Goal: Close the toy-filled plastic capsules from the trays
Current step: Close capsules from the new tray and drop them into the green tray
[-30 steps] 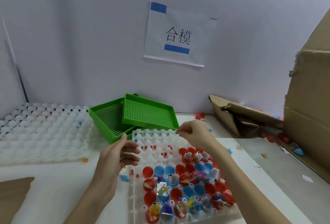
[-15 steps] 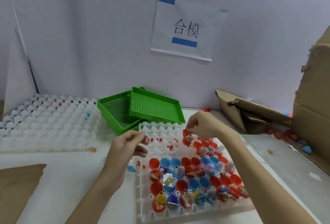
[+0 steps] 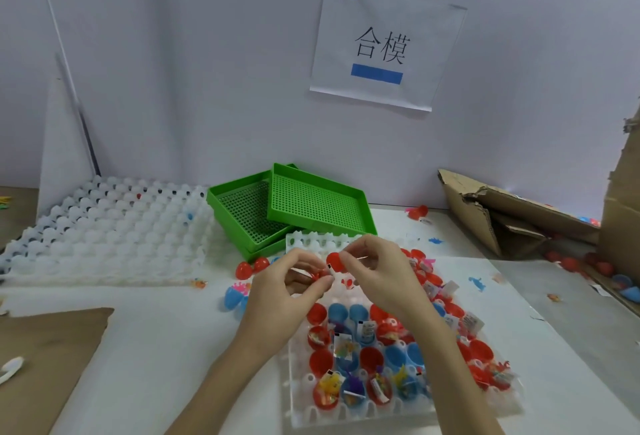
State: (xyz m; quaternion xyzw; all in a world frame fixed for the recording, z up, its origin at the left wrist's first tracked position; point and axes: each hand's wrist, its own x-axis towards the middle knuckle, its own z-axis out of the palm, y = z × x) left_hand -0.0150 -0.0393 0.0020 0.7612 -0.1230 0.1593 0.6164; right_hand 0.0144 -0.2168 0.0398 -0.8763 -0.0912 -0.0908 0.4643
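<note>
- The left hand [image 3: 287, 287] and the right hand [image 3: 375, 271] meet above the far end of the white tray [image 3: 298, 396], fingertips nearly touching.
- Between them sits a red capsule [image 3: 334, 261]; its rounded top shows just above the gap, nearer the right hand's fingers.
- The left hand's thumb and fingers are curled and pinch the lower red part of it, where a small paper slip [image 3: 329, 266] sticks out.
- The right hand's thumb and forefinger are drawn together in a pinch at the capsule's side; its other fingers are bent loosely. Just what it grips is too small to make out.
- Whether the capsule's two halves are joined cannot be told.
- Below the wrists, the tray's cups hold open red and blue capsule halves [image 3: 370, 358], many with small toys and slips inside.
- Left of the tray, on the table [image 3: 166, 348], lie two red capsules [image 3: 251, 266] and a blue capsule [image 3: 233, 297].
- Further left lies a second white tray [image 3: 104, 233], mostly bare cups.
- Two green mesh trays [image 3: 311, 209] are stacked behind the hands.
- Torn cardboard [image 3: 502, 212] stands to the right, and a paper sign [image 3: 384, 43] hangs on the wall.
</note>
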